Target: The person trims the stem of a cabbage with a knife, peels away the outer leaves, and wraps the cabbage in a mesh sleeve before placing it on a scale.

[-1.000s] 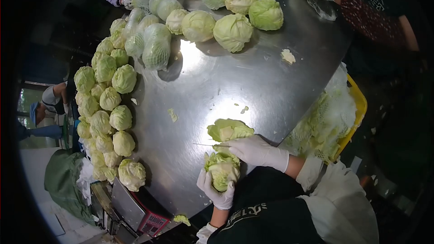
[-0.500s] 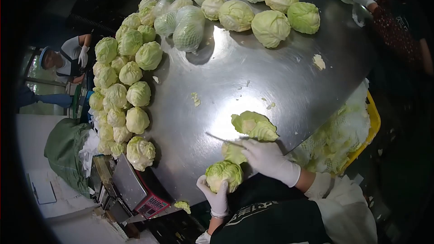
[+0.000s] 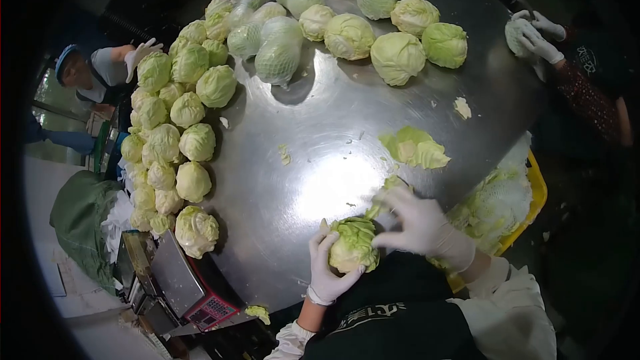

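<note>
Presently, you appear to be at the leaf-stripping step, working on one cabbage point(image 3: 353, 245) at the table's near edge. Your left hand point(image 3: 328, 270) holds it, fingers and thumb curved around the left and lower side. Your right hand point(image 3: 427, 227) is over the same edge, thumb wide of the fingers; blur prevents telling whether they grip anything. The next move seems to call for a steady left hold and a clear path for the loose leaf point(image 3: 375, 211) beside the right fingers.

The steel table point(image 3: 260, 160) shows glare and scraps. Cut leaves point(image 3: 415, 149) lie toward its right edge, stacked heads point(image 3: 160, 140) along its left, netted heads point(image 3: 279, 53) toward its far end. A scale point(image 3: 175, 270) adjoins its near-left corner; a yellow crate point(image 3: 539, 193) stands off its right edge. Co-workers point(image 3: 103, 73) stand around it.
</note>
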`<state>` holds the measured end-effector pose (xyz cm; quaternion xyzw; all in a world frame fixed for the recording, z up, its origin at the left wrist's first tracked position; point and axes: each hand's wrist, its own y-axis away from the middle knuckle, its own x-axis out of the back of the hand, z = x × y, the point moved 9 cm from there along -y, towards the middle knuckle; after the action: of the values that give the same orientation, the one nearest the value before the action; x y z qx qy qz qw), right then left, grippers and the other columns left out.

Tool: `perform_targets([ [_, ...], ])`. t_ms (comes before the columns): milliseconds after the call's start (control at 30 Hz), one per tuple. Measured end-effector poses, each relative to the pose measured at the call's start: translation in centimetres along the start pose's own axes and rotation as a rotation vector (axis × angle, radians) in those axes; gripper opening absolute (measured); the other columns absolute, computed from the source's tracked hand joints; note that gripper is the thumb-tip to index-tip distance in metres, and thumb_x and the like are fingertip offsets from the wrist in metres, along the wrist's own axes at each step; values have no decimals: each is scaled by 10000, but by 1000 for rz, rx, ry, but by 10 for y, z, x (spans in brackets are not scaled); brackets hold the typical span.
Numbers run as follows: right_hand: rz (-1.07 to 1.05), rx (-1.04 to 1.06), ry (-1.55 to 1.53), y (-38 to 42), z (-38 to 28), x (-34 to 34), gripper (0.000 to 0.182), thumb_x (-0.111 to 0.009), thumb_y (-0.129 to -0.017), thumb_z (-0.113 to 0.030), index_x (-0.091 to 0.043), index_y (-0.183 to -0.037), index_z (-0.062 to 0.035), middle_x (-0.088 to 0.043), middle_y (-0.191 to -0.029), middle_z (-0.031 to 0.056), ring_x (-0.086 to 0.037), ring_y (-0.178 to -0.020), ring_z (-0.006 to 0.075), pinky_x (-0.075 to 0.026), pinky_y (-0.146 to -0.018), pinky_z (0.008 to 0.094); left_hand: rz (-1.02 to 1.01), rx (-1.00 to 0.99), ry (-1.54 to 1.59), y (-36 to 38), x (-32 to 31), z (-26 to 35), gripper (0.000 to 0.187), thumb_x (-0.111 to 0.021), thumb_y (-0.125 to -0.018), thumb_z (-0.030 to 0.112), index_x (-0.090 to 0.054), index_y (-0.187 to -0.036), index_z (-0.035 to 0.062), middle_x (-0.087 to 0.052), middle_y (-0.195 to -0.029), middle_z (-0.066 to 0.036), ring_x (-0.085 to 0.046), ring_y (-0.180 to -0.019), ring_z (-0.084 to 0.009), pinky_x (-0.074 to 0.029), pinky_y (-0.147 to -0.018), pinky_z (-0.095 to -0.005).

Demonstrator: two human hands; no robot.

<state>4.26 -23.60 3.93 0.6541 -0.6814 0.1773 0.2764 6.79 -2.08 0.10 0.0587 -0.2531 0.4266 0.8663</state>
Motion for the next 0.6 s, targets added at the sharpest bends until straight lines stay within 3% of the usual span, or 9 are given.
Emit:
perform_targets([
  [67, -112, 175, -12, 2, -26, -36, 674, -753, -795, -485, -572, -1291, -65, -602, -1224, 120, -683, -931, 297, -550, -818, 382, -42, -15, -62, -6, -5, 11, 814, -875, -710, 236, -437, -1363, 28, -372, -1373, -218, -438, -1280, -348, -383, -1089, -449],
  [167, -141, 186, -117, -11, -11, -51, 429, -757, -847, -306, -656, -1169, -41, -670, -1061, 101, -675, -782, 226, -544, -739, 337, -113, 16, -22, 1, -2, 6, 778, -876, -685, 211, -485, -1334, 33, -408, -1356, -235, -442, -1288, -408, -366, -1110, -474],
  [233, 47, -128, -421, -24, 30, -32, 270, -698, -890, -258, -690, -992, -8, -701, -863, 111, -679, -748, 202, -537, -687, 336, -133, -38, -61, 10, 14, -2, 803, -884, -667, 226, -485, -1335, 26, -404, -1387, -253, -426, -1323, -422, -363, -1117, -481],
  [267, 80, -276, -387, -25, 44, -20, 140, -655, -907, -120, -687, -945, 11, -636, -687, 69, -567, -704, 73, -493, -663, 277, -128, -35, -64, 18, 21, -6, 803, -884, -667, 226, -485, -1335, 26, -404, -1387, -253, -426, -1323, -422, -363, -1117, -481],
  [333, 12, -310, -452, -22, 47, -26, 181, -697, -880, -149, -687, -984, -1, -655, -762, 90, -608, -725, 99, -510, -675, 280, -92, 69, -28, 23, 34, -13, 842, -896, -642, 243, -479, -1336, 16, -398, -1414, -268, -401, -1358, -437, -350, -1131, -490],
  [400, 44, 161, -323, -12, -18, -26, 281, -746, -844, -212, -682, -1042, -22, -667, -892, 111, -648, -757, 147, -530, -689, 289, -106, 115, -140, 32, 31, -8, 873, -892, -634, 302, -474, -1340, 3, -400, -1414, -269, -443, -1295, -427, -380, -1087, -498],
  [433, -168, 180, -238, -5, -45, -40, 449, -781, -811, -310, -645, -1154, -54, -639, -1088, 112, -682, -803, 228, -556, -715, 313, -121, 123, -231, 32, 23, -5, 878, -888, -635, 353, -487, -1334, 6, -413, -1399, -266, -461, -1252, -418, -389, -1055, -502],
  [467, -180, 302, -34, 5, -66, -53, 544, -768, -811, -375, -599, -1234, -78, -598, -1204, 91, -697, -828, 264, -571, -732, 340, -133, 123, -322, 28, 14, 0, 886, -884, -635, 404, -501, -1328, 8, -426, -1385, -263, -479, -1210, -409, -398, -1022, -506],
  [600, -199, 223, 46, 10, -59, -76, 519, -731, -834, -384, -585, -1234, -87, -572, -1246, 90, -705, -807, 279, -580, -703, 377, -90, 77, -400, 5, 3, 6, 923, -887, -601, 499, -549, -1312, 17, -461, -1258, -219, -487, -1169, -379, -422, -978, -483],
])
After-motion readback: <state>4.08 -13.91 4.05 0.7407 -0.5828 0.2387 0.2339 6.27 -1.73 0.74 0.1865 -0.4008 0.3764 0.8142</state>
